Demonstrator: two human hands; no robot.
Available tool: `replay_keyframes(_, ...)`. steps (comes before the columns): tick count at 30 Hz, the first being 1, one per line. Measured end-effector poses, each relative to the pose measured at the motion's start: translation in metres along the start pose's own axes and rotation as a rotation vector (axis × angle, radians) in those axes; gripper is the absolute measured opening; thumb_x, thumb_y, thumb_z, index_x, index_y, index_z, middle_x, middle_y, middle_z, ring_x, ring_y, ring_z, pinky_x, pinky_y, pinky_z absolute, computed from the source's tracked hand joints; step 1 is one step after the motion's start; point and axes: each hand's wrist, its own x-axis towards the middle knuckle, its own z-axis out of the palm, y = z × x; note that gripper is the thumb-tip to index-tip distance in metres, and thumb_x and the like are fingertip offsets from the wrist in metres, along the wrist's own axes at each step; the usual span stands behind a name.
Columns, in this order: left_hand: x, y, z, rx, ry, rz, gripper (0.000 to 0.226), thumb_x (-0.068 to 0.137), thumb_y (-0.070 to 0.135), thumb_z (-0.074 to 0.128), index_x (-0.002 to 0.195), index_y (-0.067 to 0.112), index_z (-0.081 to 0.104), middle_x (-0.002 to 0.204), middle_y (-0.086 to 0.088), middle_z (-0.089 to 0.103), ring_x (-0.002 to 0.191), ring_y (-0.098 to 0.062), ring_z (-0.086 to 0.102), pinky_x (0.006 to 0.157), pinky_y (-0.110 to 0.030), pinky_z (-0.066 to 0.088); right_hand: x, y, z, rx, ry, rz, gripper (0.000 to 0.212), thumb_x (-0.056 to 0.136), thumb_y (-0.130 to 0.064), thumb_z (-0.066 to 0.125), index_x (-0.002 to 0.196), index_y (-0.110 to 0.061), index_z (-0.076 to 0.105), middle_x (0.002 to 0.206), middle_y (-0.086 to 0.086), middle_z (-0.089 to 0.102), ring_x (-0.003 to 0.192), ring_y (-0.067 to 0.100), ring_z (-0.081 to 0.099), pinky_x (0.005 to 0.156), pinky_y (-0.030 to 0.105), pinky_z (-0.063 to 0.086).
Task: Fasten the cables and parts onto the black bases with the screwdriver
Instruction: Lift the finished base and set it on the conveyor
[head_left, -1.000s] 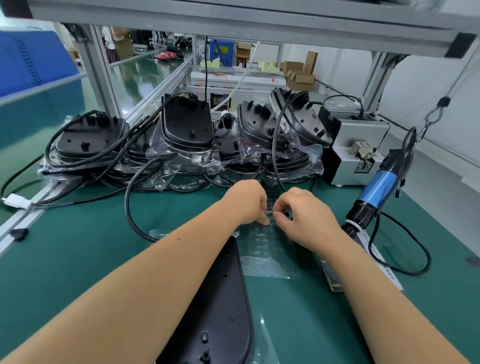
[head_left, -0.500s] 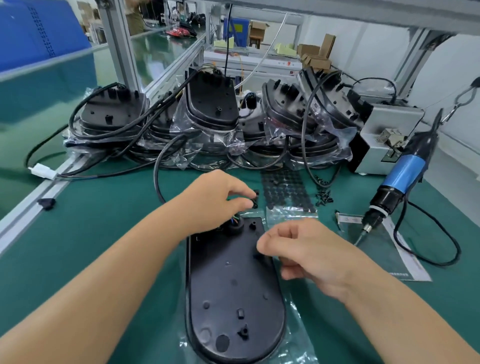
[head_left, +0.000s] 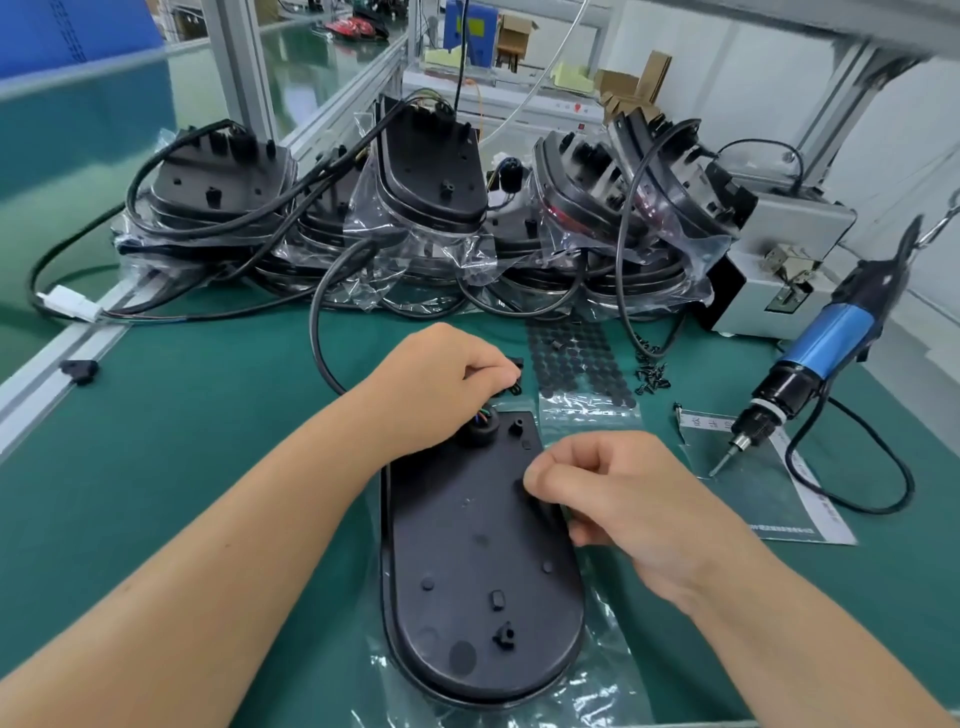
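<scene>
A black oval base (head_left: 467, 561) lies on clear plastic on the green mat in front of me. A black cable (head_left: 318, 332) runs into a round grommet (head_left: 480, 430) at the base's far end. My left hand (head_left: 436, 384) hovers over that far end and pinches a small black clip (head_left: 515, 375). My right hand (head_left: 618, 499) hangs over the base's right edge with fingertips pinched together; what they hold is too small to tell. The blue electric screwdriver (head_left: 810, 374) hangs at the right, tip near a paper sheet, untouched.
Several bagged black bases with cables (head_left: 415, 208) are piled across the back. A grey screw feeder box (head_left: 779, 270) stands at the back right. A bag of black round pads (head_left: 576, 358) and loose screws (head_left: 652, 371) lie beyond the base. An aluminium rail (head_left: 52, 364) borders the left.
Both hands drew back from the bag of pads toward the base; the left now pinches a clip over the grommet end, the right is over the base's right edge. The view tilted down.
</scene>
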Motion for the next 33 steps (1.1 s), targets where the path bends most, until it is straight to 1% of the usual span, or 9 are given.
replay_keyframes(7,0.000,-0.003,0.002,-0.020,0.007,0.013,0.022,0.095,0.025,0.057,0.106,0.021,0.075,0.111,0.015,0.070,0.089,0.016,0.049,0.072,0.009,0.031,-0.003,0.001,0.002,0.002,0.041,-0.035,0.011,0.073,-0.012,0.070,0.064,-0.016,0.073,0.062,-0.001,0.061,0.046,0.007,0.048,0.046,0.015,0.040)
replay_keyframes(13,0.000,-0.003,0.002,-0.017,0.009,-0.004,0.022,0.095,0.029,0.056,0.105,0.022,0.076,0.109,0.017,0.070,0.092,0.006,0.057,0.074,0.000,0.037,-0.005,0.002,0.003,-0.020,0.050,-0.094,0.017,0.077,-0.008,0.069,0.063,-0.016,0.072,0.061,0.005,0.056,0.046,0.008,0.046,0.045,0.015,0.041)
replay_keyframes(16,0.000,-0.003,0.002,-0.027,0.009,-0.009,0.023,0.095,0.029,0.056,0.105,0.021,0.076,0.110,0.017,0.070,0.092,0.008,0.055,0.074,0.004,0.034,-0.004,0.004,0.003,-0.041,0.065,-0.117,0.015,0.077,-0.009,0.069,0.064,-0.016,0.072,0.056,0.001,0.054,0.047,0.009,0.045,0.046,0.016,0.042)
replay_keyframes(20,0.000,-0.003,0.002,-0.026,0.020,0.003,0.023,0.096,0.028,0.056,0.106,0.022,0.075,0.112,0.016,0.069,0.093,0.011,0.052,0.073,0.006,0.032,-0.003,0.009,0.004,-0.123,0.079,-0.160,0.016,0.076,-0.010,0.070,0.068,-0.024,0.072,0.049,-0.011,0.051,0.049,0.007,0.045,0.050,0.019,0.041)
replay_keyframes(22,0.000,-0.003,0.003,-0.020,0.028,0.007,0.023,0.096,0.027,0.056,0.106,0.021,0.075,0.113,0.015,0.070,0.093,0.011,0.052,0.073,0.006,0.032,-0.002,0.010,0.004,-0.152,0.102,-0.177,0.009,0.075,-0.014,0.072,0.070,-0.021,0.069,0.049,-0.012,0.051,0.048,0.005,0.046,0.051,0.021,0.041)
replay_keyframes(23,0.000,-0.003,0.003,-0.016,0.029,0.004,0.023,0.096,0.028,0.056,0.106,0.022,0.075,0.113,0.015,0.070,0.092,0.011,0.052,0.073,0.006,0.032,-0.001,0.010,0.003,-0.164,0.111,-0.174,0.009,0.075,-0.016,0.074,0.074,-0.021,0.066,0.049,-0.012,0.051,0.047,0.005,0.046,0.052,0.022,0.041)
replay_keyframes(26,0.000,-0.004,0.004,-0.003,0.037,0.003,0.022,0.096,0.029,0.056,0.107,0.024,0.074,0.113,0.015,0.070,0.095,0.008,0.054,0.073,0.006,0.031,0.003,0.008,0.000,-0.116,0.071,-0.099,0.028,0.074,-0.022,0.077,0.092,-0.022,0.056,0.049,-0.012,0.052,0.046,0.006,0.050,0.052,0.023,0.042)
replay_keyframes(30,0.001,-0.004,0.005,-0.004,0.055,0.009,0.022,0.095,0.029,0.057,0.107,0.024,0.074,0.111,0.014,0.071,0.094,0.008,0.054,0.072,0.006,0.032,0.010,0.008,-0.001,-0.006,0.057,0.018,0.028,0.078,-0.020,0.079,0.090,-0.017,0.055,0.047,-0.012,0.050,0.043,0.009,0.048,0.044,0.019,0.041)
replay_keyframes(33,-0.002,-0.003,0.002,0.009,0.089,0.030,0.020,0.093,0.027,0.059,0.106,0.025,0.075,0.107,0.016,0.071,0.091,0.013,0.052,0.073,0.009,0.031,0.010,0.010,-0.003,0.013,0.032,0.026,0.027,0.079,-0.019,0.078,0.092,-0.015,0.054,0.049,-0.011,0.051,0.045,0.009,0.049,0.045,0.018,0.043)
